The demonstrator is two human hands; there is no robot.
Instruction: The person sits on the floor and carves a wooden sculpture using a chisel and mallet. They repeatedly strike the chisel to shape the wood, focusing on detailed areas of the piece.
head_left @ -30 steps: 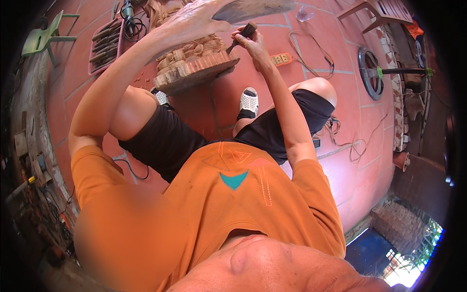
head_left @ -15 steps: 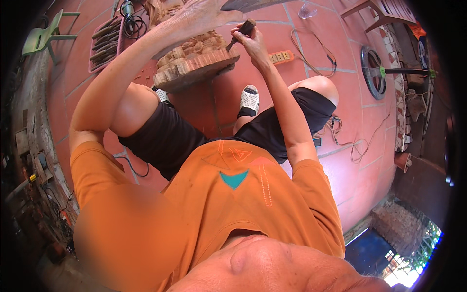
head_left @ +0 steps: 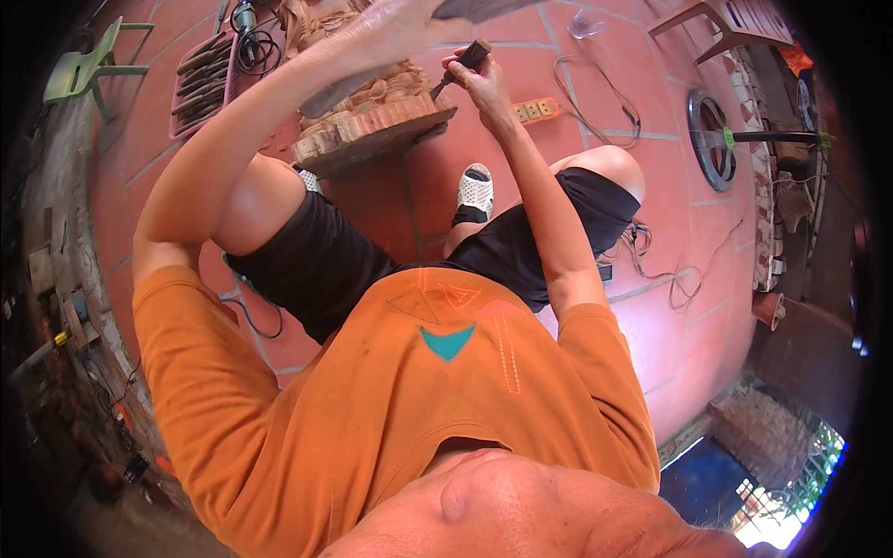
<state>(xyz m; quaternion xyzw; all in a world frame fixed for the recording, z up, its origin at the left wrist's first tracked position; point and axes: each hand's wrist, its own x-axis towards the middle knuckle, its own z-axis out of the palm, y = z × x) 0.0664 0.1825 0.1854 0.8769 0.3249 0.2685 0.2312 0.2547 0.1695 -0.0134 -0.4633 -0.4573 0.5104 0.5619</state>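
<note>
A chisel [head_left: 475,54] with a dark handle is held in my right hand [head_left: 486,86], fingers closed around it. Its blade slants down to the right edge of a thick carved wood block [head_left: 372,130] on the floor before me. My left hand [head_left: 409,22], smeared by motion at the top edge, is above the carving. It appears closed on a flat greyish wooden piece [head_left: 488,7], partly cut off by the picture's edge. A similar greyish piece [head_left: 346,91] shows below that forearm; I cannot tell if both are one thing.
A pink tray [head_left: 174,126] of several carving tools stands at the left, beside a corded power tool [head_left: 245,19]. An orange socket strip [head_left: 537,110] and loose cable [head_left: 609,88] lie at the right. A green chair [head_left: 79,74], a brown chair [head_left: 712,23] and a wheel [head_left: 712,139] stand farther out.
My left hand and forearm have shifted slightly up and left, with the greyish piece showing more below the forearm. My right hand and the chisel have barely moved.
</note>
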